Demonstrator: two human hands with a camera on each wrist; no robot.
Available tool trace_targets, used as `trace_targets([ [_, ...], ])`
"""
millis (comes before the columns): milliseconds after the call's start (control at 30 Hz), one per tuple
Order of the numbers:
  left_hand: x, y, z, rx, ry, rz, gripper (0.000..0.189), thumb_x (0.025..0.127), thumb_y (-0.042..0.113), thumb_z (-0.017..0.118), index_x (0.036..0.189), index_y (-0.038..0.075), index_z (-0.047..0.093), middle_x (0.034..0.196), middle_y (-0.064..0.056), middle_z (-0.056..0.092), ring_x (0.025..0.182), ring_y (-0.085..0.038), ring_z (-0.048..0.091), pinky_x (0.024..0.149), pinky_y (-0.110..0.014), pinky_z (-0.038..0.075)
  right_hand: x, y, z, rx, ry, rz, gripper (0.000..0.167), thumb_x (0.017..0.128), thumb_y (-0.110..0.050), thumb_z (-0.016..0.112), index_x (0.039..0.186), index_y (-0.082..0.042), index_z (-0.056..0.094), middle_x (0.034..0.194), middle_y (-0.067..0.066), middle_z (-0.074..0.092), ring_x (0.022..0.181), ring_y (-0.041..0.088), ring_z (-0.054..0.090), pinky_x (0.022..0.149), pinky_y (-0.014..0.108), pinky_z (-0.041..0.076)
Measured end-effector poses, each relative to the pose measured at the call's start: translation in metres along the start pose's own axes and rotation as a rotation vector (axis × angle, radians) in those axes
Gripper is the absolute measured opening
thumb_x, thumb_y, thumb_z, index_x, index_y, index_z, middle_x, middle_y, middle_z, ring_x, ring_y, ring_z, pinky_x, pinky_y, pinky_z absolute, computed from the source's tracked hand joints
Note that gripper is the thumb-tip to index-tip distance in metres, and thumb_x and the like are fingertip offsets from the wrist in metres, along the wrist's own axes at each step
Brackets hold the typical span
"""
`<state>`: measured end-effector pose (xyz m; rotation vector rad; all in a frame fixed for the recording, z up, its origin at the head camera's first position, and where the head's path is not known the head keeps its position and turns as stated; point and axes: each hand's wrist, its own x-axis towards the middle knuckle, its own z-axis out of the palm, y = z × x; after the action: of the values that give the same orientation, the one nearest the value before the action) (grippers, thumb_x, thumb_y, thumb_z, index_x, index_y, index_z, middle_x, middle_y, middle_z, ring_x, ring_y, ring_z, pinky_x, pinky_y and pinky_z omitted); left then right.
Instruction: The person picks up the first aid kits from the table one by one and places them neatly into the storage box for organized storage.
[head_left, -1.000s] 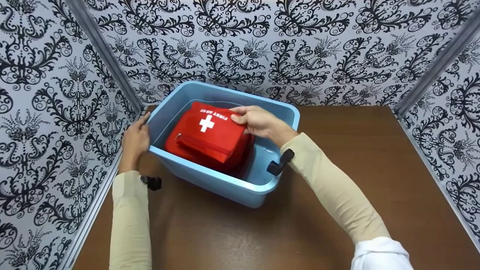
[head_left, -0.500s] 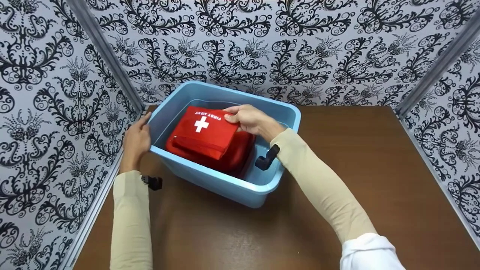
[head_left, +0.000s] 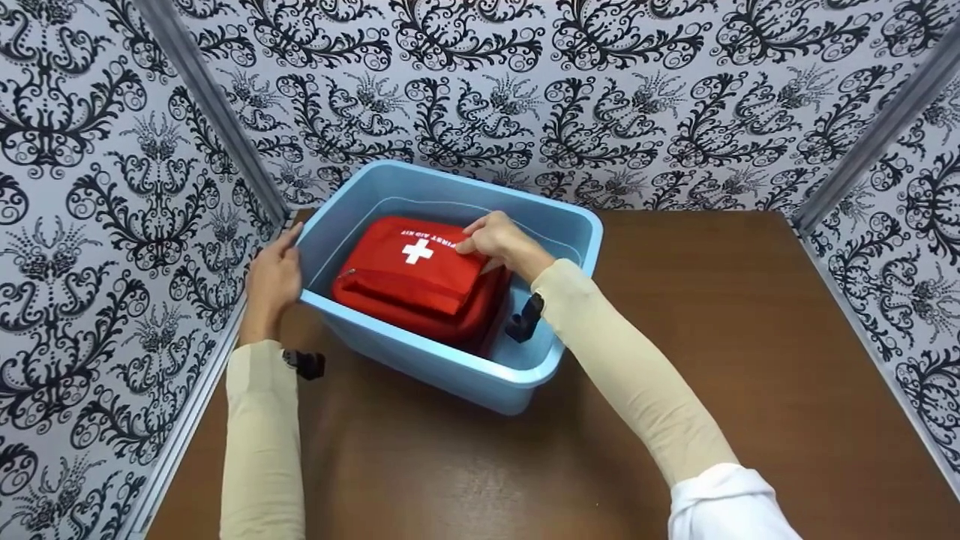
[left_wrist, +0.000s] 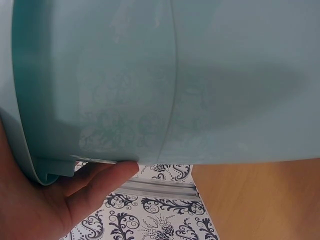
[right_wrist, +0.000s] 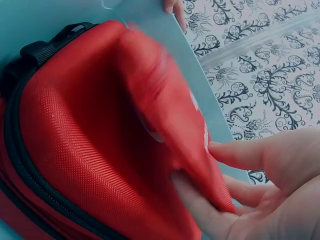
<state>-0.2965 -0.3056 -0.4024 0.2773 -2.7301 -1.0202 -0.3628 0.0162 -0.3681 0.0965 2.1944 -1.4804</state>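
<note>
In the head view, my right hand (head_left: 499, 241) pinches the right edge of a flat red first aid pouch (head_left: 431, 271) with a white cross and white lettering. The right wrist view shows the thumb on the pouch's printed face and fingers beneath it. Under the pouch sits a larger rounded red case (right_wrist: 75, 140) with a black zip and black handle, partly hidden by it. Both are inside a light blue plastic tub (head_left: 420, 367). My left hand (head_left: 274, 276) grips the tub's rim at its left end, fingers lying along the outer wall in the left wrist view.
The tub stands at an angle on a brown wooden table (head_left: 712, 360). Patterned black-and-white walls (head_left: 480, 97) enclose the back and both sides, with a grey strip (head_left: 210, 105) at the left corner. A black wrist camera (head_left: 525, 319) hangs inside the tub.
The pouch has swung left, then back right and lower, now lying closer over the larger case. My right arm has shifted left. The left hand and tub have stayed in place.
</note>
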Motion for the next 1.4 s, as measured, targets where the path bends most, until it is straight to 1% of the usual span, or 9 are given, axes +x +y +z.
trace_targets([
  [100, -0.0003, 0.0003, -0.0004, -0.006, 0.000, -0.004, 0.050, 0.106, 0.022, 0.027, 0.154, 0.026, 0.040, 0.160, -0.014, 0.036, 0.113, -0.044, 0.054, 0.096, -0.053, 0.041, -0.0002, -0.0005, -0.0003, -0.008, -0.007, 0.007, 0.052, 0.090, -0.007, 0.072, 0.139, -0.002, 0.055, 0.144, 0.015, 0.050, 0.115, 0.025, 0.060, 0.089, 0.040, 0.059],
  [200, -0.0006, 0.0001, -0.0004, 0.005, -0.003, 0.010, 0.050, 0.106, 0.022, 0.026, 0.154, 0.025, 0.040, 0.160, -0.015, 0.037, 0.090, -0.039, 0.054, 0.083, -0.046, 0.042, -0.0006, -0.0004, -0.0008, -0.003, -0.021, 0.009, 0.052, 0.090, -0.008, 0.070, 0.140, -0.002, 0.054, 0.148, 0.014, 0.047, 0.124, 0.024, 0.055, 0.097, 0.040, 0.055],
  [300, -0.0012, -0.0001, -0.0007, 0.011, -0.003, 0.028, 0.051, 0.106, 0.021, 0.025, 0.154, 0.024, 0.040, 0.160, -0.016, 0.037, 0.085, -0.037, 0.049, 0.078, -0.045, 0.039, -0.0009, -0.0004, -0.0014, -0.004, -0.029, 0.004, 0.050, 0.092, -0.011, 0.068, 0.139, -0.002, 0.055, 0.149, 0.012, 0.048, 0.127, 0.021, 0.052, 0.101, 0.038, 0.053],
  [433, -0.0006, -0.0011, -0.0008, 0.012, 0.010, 0.033, 0.051, 0.105, 0.020, 0.026, 0.154, 0.022, 0.042, 0.159, -0.016, 0.038, 0.120, -0.045, 0.052, 0.095, -0.055, 0.040, -0.0015, -0.0003, -0.0029, -0.015, -0.026, -0.008, 0.043, 0.093, -0.012, 0.065, 0.134, -0.001, 0.060, 0.148, 0.009, 0.049, 0.127, 0.021, 0.052, 0.103, 0.038, 0.051],
  [567, 0.0011, -0.0013, -0.0002, 0.010, 0.011, 0.020, 0.051, 0.105, 0.021, 0.026, 0.154, 0.023, 0.042, 0.160, -0.015, 0.037, 0.124, -0.046, 0.050, 0.099, -0.056, 0.039, -0.0024, 0.0004, -0.0053, -0.017, -0.014, -0.013, 0.031, 0.093, -0.012, 0.063, 0.122, -0.001, 0.066, 0.143, 0.007, 0.052, 0.124, 0.021, 0.053, 0.104, 0.040, 0.050],
  [700, 0.0014, -0.0001, -0.0002, 0.008, 0.010, 0.016, 0.051, 0.105, 0.021, 0.026, 0.154, 0.024, 0.041, 0.160, -0.015, 0.037, 0.112, -0.045, 0.052, 0.096, -0.055, 0.040, -0.0028, 0.0014, -0.0069, -0.007, 0.013, 0.005, 0.006, 0.092, -0.014, 0.065, 0.093, -0.008, 0.064, 0.121, 0.002, 0.054, 0.107, 0.017, 0.055, 0.101, 0.037, 0.050],
  [767, 0.0012, 0.0003, -0.0003, 0.011, 0.011, 0.018, 0.051, 0.105, 0.021, 0.027, 0.154, 0.024, 0.041, 0.159, -0.015, 0.038, 0.107, -0.043, 0.053, 0.092, -0.052, 0.041, -0.0026, 0.0017, -0.0073, -0.006, 0.022, 0.016, 0.010, 0.092, -0.014, 0.065, 0.085, -0.012, 0.058, 0.113, 0.001, 0.052, 0.100, 0.016, 0.054, 0.099, 0.035, 0.050],
  [1067, 0.0004, 0.0002, -0.0002, 0.018, 0.011, 0.012, 0.050, 0.105, 0.021, 0.027, 0.154, 0.025, 0.040, 0.158, -0.017, 0.040, 0.075, -0.032, 0.044, 0.074, -0.037, 0.036, -0.0032, 0.0019, -0.0084, -0.003, 0.010, 0.050, 0.014, 0.092, -0.017, 0.065, 0.081, -0.012, 0.057, 0.114, 0.001, 0.054, 0.095, 0.017, 0.056, 0.096, 0.034, 0.050],
  [1400, 0.0009, -0.0013, 0.0000, 0.007, 0.005, -0.001, 0.052, 0.104, 0.024, 0.023, 0.153, 0.027, 0.042, 0.159, -0.011, 0.040, 0.107, -0.041, 0.053, 0.082, -0.045, 0.038, -0.0013, 0.0032, -0.0069, -0.023, 0.037, 0.014, 0.009, 0.092, -0.015, 0.063, 0.085, -0.011, 0.059, 0.111, 0.002, 0.054, 0.093, 0.017, 0.055, 0.092, 0.033, 0.050],
])
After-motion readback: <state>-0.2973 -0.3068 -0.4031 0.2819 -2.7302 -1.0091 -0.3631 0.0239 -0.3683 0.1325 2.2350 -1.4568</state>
